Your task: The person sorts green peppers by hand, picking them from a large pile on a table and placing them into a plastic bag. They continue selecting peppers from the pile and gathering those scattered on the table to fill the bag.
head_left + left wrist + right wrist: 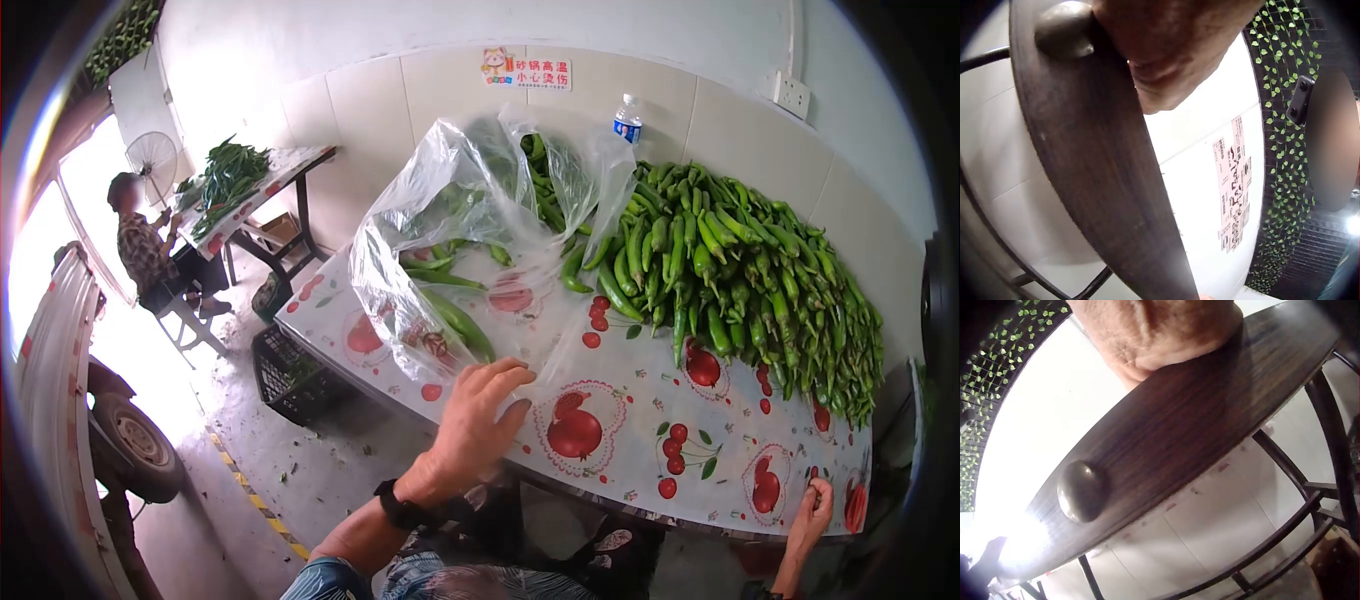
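head: my l hand [468, 425], loosely spread, by clear bag [430, 185], upper ctr; my r hand [812, 512], lower rt, curled, can't tell if gripping. peppers [720, 260], upper rt; hard bag tug might spill some. l wrist: fingers hidden. r wrist: same.

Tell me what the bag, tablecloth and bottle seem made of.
Bag: thin, glossy clear plastic; it creases and shines. Tablecloth: probably smooth plastic sheeting, from its flat print, though cloth is possible. Bottle: likely clear plastic, given its transparent walls.
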Action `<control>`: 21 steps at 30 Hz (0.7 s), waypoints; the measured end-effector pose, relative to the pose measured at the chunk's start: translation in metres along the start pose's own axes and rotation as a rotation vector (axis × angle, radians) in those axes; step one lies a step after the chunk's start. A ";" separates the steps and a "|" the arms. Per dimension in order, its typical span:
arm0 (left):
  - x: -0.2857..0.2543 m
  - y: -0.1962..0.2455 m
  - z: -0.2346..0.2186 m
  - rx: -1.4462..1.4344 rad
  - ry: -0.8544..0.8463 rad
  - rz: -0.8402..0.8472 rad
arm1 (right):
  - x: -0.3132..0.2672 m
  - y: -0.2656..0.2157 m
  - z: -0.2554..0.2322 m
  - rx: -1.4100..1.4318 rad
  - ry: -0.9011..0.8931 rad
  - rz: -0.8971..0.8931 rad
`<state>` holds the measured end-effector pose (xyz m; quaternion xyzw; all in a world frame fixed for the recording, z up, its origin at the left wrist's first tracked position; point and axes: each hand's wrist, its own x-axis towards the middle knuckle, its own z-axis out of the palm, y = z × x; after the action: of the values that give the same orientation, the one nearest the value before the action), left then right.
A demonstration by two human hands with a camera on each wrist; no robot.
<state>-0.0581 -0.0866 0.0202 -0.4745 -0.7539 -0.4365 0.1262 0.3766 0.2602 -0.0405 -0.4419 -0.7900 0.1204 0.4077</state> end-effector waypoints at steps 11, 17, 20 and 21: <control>0.032 -0.066 -0.091 0.528 -0.260 0.255 | 0.000 -0.003 0.001 0.100 0.012 0.051; 0.012 -0.069 -0.112 0.464 -0.471 0.134 | 0.000 0.003 0.000 0.084 -0.006 0.118; 0.011 -0.060 -0.108 0.491 -0.445 0.199 | 0.000 0.013 0.002 0.091 0.016 0.027; 0.011 -0.057 -0.109 0.490 -0.380 0.182 | 0.000 0.011 0.002 0.090 0.012 0.037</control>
<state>-0.1348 -0.1743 0.0598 -0.5686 -0.8011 -0.1322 0.1323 0.3818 0.2670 -0.0483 -0.4381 -0.7730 0.1607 0.4298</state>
